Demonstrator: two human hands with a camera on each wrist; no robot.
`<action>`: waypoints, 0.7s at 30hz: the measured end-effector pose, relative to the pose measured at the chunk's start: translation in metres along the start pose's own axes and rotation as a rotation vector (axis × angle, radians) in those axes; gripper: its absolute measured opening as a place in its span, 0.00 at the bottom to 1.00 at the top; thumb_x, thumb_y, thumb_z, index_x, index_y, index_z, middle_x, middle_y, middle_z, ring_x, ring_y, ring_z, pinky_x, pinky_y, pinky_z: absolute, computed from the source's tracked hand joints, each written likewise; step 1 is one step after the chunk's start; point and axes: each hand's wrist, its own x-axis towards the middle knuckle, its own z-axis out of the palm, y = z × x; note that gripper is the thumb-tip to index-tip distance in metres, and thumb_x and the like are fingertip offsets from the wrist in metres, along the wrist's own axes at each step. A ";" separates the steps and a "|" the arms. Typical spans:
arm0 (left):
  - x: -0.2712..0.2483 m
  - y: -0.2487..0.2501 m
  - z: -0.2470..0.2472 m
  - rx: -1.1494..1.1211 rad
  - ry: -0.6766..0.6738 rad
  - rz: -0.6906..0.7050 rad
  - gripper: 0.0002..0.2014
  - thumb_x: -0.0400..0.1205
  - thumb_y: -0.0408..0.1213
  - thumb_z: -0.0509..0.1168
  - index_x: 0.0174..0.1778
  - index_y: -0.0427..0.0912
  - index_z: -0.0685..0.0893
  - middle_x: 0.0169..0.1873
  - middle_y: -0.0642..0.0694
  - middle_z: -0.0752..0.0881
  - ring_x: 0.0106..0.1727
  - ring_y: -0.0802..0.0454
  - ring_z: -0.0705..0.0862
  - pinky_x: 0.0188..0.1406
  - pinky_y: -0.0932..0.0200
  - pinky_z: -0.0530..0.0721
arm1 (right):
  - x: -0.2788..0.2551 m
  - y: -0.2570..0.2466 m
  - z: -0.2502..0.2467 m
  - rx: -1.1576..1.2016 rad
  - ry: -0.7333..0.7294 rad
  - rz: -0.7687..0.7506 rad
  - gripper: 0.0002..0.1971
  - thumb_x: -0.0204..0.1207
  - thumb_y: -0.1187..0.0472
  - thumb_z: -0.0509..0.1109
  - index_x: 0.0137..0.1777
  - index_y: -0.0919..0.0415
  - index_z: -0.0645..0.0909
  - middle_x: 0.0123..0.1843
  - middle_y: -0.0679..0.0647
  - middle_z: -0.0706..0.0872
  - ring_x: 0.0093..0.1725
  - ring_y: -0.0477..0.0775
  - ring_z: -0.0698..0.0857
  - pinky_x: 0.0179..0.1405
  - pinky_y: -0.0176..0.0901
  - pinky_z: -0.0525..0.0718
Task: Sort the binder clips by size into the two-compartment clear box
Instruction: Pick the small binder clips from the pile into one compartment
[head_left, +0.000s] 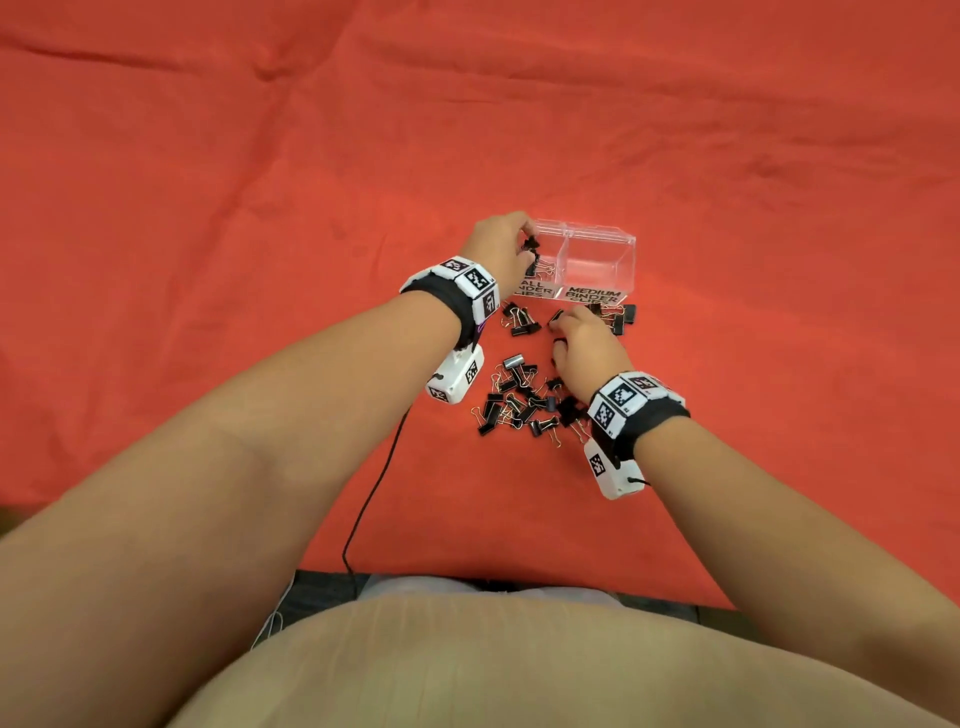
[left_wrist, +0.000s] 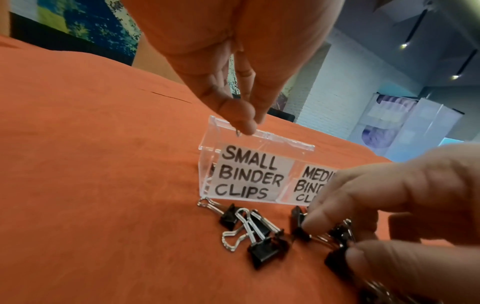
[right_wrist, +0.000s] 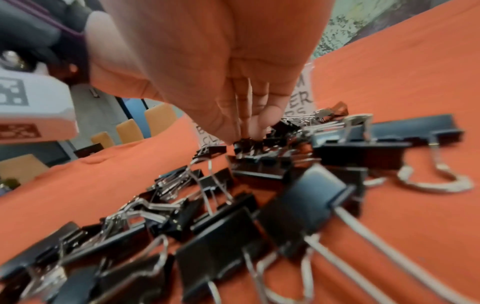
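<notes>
Left hand (head_left: 500, 247) is over the left compartment of the clear box (head_left: 602, 244), the one labelled SMALL BINDER CLIPS, fingers pinching a small black binder clip (head_left: 531, 243) just above the rim; a few clips already lie inside it. Right hand (head_left: 587, 349) is down on the orange-covered worktop (head_left: 208, 182) just in front of the box, fingertips closing on a black clip (head_left: 556, 316). Loose clip pile (head_left: 519, 400) sits nearer the worktop's front edge, mid-width, between the wrists.

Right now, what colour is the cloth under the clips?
Orange-red cloth, plain, with no pattern; the head view shows it best.
</notes>
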 end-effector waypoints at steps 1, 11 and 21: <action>-0.003 0.000 0.001 0.011 0.006 0.011 0.13 0.79 0.32 0.66 0.59 0.45 0.81 0.48 0.45 0.81 0.45 0.51 0.77 0.51 0.56 0.81 | -0.001 0.004 -0.001 0.015 0.012 0.011 0.16 0.76 0.70 0.59 0.61 0.68 0.81 0.61 0.60 0.78 0.60 0.63 0.80 0.59 0.57 0.82; -0.057 -0.028 0.043 0.228 -0.170 0.000 0.13 0.82 0.31 0.62 0.61 0.42 0.80 0.62 0.44 0.76 0.56 0.44 0.82 0.52 0.48 0.85 | 0.007 -0.015 0.003 0.090 0.034 -0.102 0.16 0.77 0.70 0.61 0.64 0.67 0.80 0.60 0.60 0.80 0.65 0.59 0.76 0.67 0.46 0.73; -0.067 -0.048 0.046 0.326 -0.188 0.032 0.11 0.81 0.42 0.67 0.52 0.38 0.79 0.55 0.41 0.75 0.51 0.43 0.80 0.44 0.50 0.79 | 0.009 -0.014 0.006 0.072 0.025 -0.015 0.05 0.74 0.65 0.69 0.46 0.67 0.80 0.51 0.61 0.82 0.52 0.60 0.80 0.49 0.45 0.76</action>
